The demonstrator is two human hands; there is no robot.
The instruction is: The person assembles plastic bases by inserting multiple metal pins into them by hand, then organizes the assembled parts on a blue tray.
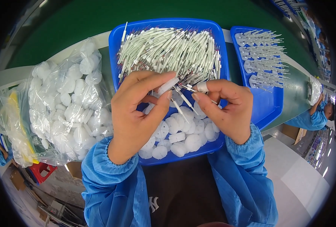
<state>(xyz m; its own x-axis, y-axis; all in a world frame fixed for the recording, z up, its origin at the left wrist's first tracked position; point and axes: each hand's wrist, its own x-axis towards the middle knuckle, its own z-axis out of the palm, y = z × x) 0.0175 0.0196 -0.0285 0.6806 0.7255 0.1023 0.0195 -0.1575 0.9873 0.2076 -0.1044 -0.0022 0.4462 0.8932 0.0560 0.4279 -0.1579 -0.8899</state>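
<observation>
Over the middle of a blue tray, my left hand pinches a white round disc between thumb and forefinger. Thin white sticks project from the disc, pointing down and to the right. Closed at the fingertips, my right hand grips a slender stick whose end reaches the disc; whether it enters a hole cannot be made out. White tape wraps the right forefinger. Behind my hands lies a heap of pale sticks with dark thin ends. Loose white discs fill the tray's near part.
To the right, a second blue tray holds rows of discs bristling with sticks. A clear plastic bag of white discs lies left. A red stool stands below the table's left side. Another person in blue sits far right.
</observation>
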